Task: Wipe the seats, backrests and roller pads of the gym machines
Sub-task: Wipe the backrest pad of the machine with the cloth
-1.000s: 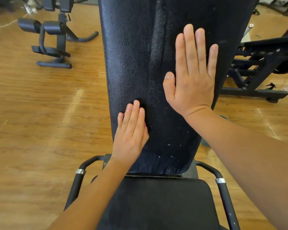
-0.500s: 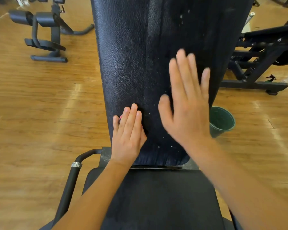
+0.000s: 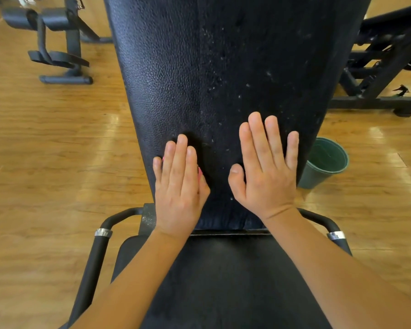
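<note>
A black textured backrest (image 3: 199,67) of a gym bench fills the middle of the head view, speckled with pale droplets on its right half. Below it lies the black seat (image 3: 223,281). My left hand (image 3: 179,184) lies flat on the lower left of the backrest, fingers straight; a sliver of something pink shows under its edges. My right hand (image 3: 268,167) presses flat on the lower right of the backrest, fingers straight and slightly spread, with nothing held.
Black side handles with silver rings (image 3: 102,233) (image 3: 336,235) flank the seat. A dark green bucket (image 3: 325,162) stands on the wooden floor right of the backrest. A machine with roller pads (image 3: 45,22) is at the back left, and a black frame (image 3: 375,74) at the right.
My right hand has slid down the backrest from its upper right to its lower right, level with my left hand. My left hand has stayed near the backrest's lower left.
</note>
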Available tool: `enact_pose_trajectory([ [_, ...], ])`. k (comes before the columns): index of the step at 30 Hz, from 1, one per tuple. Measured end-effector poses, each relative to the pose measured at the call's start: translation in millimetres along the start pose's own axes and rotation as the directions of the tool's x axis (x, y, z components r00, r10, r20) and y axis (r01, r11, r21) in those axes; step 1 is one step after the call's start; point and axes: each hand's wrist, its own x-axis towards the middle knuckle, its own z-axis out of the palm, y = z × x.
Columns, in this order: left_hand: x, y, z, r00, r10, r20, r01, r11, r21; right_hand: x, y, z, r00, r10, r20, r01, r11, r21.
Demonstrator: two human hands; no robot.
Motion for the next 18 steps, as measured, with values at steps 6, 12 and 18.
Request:
enact_pose_trajectory([
  [6, -32, 2, -15, 0.984, 0.029, 0.174, -0.028, 1.000, -0.006, 0, -1, -1, 1.000, -0.001, 0.011, 0.001, 1.000, -0.008],
  [12, 1, -1, -10, 0.987, 0.046, 0.151, -0.042, 0.999, -0.026, 0, -1, -1, 1.000, -0.003, 0.011, 0.003, 1.000, -0.017],
  [18, -22, -4, -3, 0.991, 0.105, 0.089, -0.107, 0.994, 0.016, -1, -1, 0, 1.000, -0.005, -0.011, 0.005, 1.000, -0.018],
])
